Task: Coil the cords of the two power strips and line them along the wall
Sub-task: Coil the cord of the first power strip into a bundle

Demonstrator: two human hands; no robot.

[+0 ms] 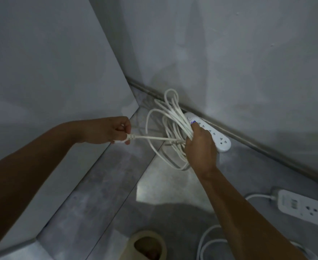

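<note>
A white power strip (pixel 218 137) lies on the grey floor against the baseboard of the right wall. My right hand (pixel 199 145) grips a bundle of its white cord loops (pixel 170 113), which fan out above and below the fist. My left hand (pixel 110 130) pinches the plug end (pixel 128 137) of the same cord, pulled taut leftwards from the bundle. A second white power strip (pixel 304 209) lies at the lower right, its loose cord (pixel 208 241) curling over the floor under my right forearm.
A grey panel (pixel 51 81) stands on the left and meets the right wall (pixel 229 53) in a corner. A metal baseboard (pixel 257 145) runs along the right wall. A beige slipper (pixel 147 246) on a foot shows at the bottom.
</note>
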